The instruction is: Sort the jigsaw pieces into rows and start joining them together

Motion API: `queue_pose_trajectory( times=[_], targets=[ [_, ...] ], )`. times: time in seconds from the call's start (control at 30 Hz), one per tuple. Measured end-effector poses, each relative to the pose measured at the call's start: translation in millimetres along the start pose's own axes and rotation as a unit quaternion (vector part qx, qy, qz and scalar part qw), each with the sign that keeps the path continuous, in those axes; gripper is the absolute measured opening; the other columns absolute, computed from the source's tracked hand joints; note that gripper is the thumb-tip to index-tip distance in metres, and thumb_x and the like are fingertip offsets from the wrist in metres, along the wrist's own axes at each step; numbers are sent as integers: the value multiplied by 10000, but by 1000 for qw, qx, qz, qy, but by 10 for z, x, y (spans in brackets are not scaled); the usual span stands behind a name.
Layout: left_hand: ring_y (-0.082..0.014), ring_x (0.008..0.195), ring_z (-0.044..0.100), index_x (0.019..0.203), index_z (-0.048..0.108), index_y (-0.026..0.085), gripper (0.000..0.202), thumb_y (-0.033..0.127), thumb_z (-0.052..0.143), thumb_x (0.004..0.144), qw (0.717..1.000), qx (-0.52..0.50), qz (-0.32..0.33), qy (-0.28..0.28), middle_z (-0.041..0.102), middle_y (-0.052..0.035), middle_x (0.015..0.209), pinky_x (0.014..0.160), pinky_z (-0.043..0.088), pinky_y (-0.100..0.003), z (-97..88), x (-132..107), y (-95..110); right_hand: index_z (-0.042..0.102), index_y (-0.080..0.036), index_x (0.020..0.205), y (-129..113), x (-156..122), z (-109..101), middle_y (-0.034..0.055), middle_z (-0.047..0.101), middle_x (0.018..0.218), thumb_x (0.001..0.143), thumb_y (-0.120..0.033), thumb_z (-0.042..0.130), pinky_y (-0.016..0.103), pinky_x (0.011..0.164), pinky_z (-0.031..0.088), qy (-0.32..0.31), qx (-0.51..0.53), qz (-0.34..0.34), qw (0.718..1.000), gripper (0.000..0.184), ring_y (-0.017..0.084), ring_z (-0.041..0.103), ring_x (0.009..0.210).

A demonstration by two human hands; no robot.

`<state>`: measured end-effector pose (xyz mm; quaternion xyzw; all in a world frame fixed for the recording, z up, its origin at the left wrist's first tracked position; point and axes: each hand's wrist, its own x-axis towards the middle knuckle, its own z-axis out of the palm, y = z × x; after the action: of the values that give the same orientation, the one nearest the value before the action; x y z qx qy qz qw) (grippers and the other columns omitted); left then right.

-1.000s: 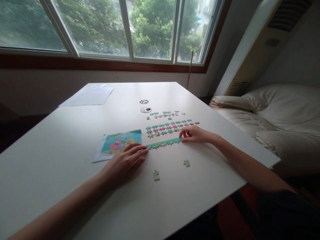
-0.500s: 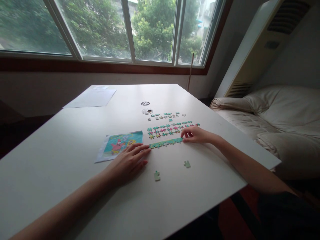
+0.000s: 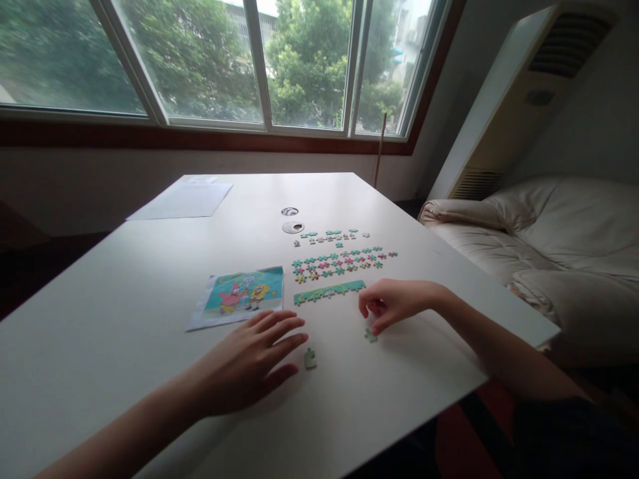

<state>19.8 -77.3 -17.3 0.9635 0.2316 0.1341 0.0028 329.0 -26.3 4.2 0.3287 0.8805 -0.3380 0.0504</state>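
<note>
My left hand (image 3: 259, 356), open with fingers spread, hovers over or rests on the table near a pale green puzzle piece (image 3: 310, 359), apart from it. Bent and parted, the fingers of my right hand (image 3: 399, 303) hold nothing that shows. Its thumb tip is at or just over another pale green puzzle piece (image 3: 370, 336); contact is hard to make out. Beyond both hands lies a joined strip of green puzzle pieces (image 3: 329, 293). Rows of loose puzzle pieces (image 3: 339, 261) are spread farther back.
A cartoon picture sheet (image 3: 244, 293) lies beside my left hand on the white table (image 3: 124, 319). Two round discs (image 3: 293, 227) and a large paper sheet (image 3: 182, 201) are toward the far end. A leather sofa (image 3: 559, 246) stands at the right.
Both hands have left the ends of the joined strip and come nearer to me. The left moved toward one loose piece, while the right thumb reached the other. The strip remains on the table.
</note>
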Motion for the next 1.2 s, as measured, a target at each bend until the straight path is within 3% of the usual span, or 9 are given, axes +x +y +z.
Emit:
queue_pose_trajectory(
  times=[0.3,0.6,0.8,1.2],
  targets=[
    [-233,1019,512,1166,490,247,327,274,479,841,997,-48,18,-49,580,-79,1054,856,440,-358,-31,-38,182,586,-160,813,19,-13,1,-25,533,656,686,-399,645,163,493,335,-3,-10,11,1000,277,65,463,564],
    [-239,1028,496,1242,422,204,385,215,421,856,1000,-4,1,-22,562,-105,1100,866,429,-384,133,-159,160,585,-149,742,69,-57,-70,-29,521,618,650,-432,662,169,471,321,-3,-11,50,999,307,65,446,540],
    [-232,1002,515,1232,442,182,373,221,416,862,999,11,-41,11,571,-104,1108,839,457,-369,201,-216,291,590,-149,746,99,-70,-74,-26,525,626,642,-443,663,175,473,314,-11,-7,59,998,321,70,448,548],
    [-229,1061,494,1235,451,164,368,239,416,876,998,45,-36,19,541,-91,1202,845,467,-358,204,-223,389,596,-138,767,140,-50,-84,-20,535,633,641,-457,662,179,496,330,-30,17,65,997,349,72,449,557]
  ],
)
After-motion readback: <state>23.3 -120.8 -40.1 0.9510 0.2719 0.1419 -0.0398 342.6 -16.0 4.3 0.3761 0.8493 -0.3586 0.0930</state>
